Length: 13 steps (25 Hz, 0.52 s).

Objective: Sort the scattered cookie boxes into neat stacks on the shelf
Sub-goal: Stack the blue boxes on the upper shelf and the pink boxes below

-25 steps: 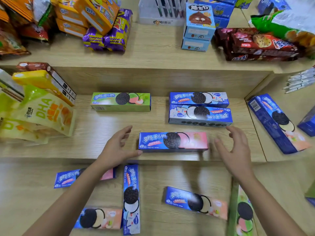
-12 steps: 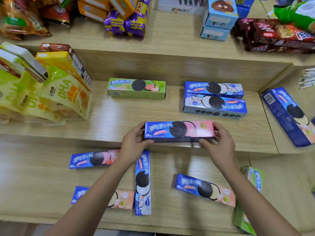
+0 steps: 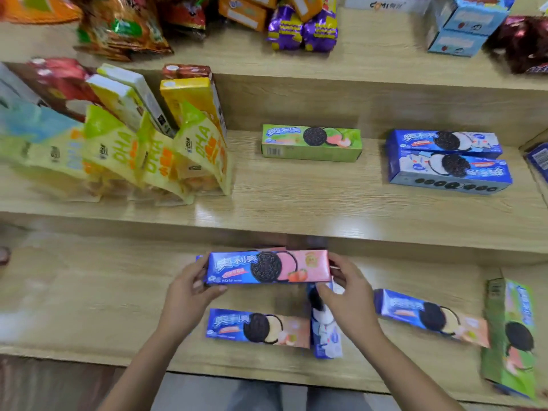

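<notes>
Strawberry box point(image 3: 268, 266) gripped end-to-end, left hand point(image 3: 186, 295) and right hand point(image 3: 345, 295), long axis parallel to the lower shelf's front edge point(image 3: 89, 355).

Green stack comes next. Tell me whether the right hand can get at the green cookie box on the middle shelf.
Probably not yet: the right hand and left hand both hold the pink-and-blue cookie box. The path to the green cookie box looks clear.

Yellow DHA snack pouches point(image 3: 189, 155) were leaned together at the middle tier's left. Behind them, a yellow carton point(image 3: 189, 96) was propped upright. 2 purple packets point(image 3: 302, 31) were laid on the top tier.
</notes>
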Available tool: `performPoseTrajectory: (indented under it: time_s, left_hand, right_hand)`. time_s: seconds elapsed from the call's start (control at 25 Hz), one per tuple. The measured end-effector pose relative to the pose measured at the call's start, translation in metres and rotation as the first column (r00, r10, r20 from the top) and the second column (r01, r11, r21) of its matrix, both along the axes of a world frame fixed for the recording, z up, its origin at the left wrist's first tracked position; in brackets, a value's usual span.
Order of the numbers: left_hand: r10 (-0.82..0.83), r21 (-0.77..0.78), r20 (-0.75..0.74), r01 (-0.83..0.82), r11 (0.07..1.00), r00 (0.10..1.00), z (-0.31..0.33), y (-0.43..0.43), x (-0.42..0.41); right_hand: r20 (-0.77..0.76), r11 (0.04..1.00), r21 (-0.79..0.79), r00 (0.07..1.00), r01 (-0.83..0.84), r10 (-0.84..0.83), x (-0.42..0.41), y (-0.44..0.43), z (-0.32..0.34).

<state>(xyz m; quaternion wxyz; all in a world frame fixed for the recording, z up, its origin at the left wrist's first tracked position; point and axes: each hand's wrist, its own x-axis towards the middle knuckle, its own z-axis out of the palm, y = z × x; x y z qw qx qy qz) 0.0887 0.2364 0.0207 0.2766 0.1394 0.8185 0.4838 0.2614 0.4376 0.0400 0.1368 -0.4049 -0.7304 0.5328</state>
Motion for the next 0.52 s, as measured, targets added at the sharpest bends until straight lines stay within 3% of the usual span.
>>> performPoseTrajectory:
  time_s: [0.32,0.52]
  left_hand:
    - [0.003,-0.101,0.035,0.001,0.995,0.999,-0.058,-0.05,-0.007]
    - [0.021,-0.117,0.057,-0.014,0.993,0.998,-0.077,-0.047,-0.002]
  right_hand:
    - [0.186,0.983,-0.168,0.982,0.078,-0.046,-0.019,-0.063,-0.055]
    - [0.277,0.983,-0.158,0.96,0.094,-0.047,-0.03,-0.065,-0.077]
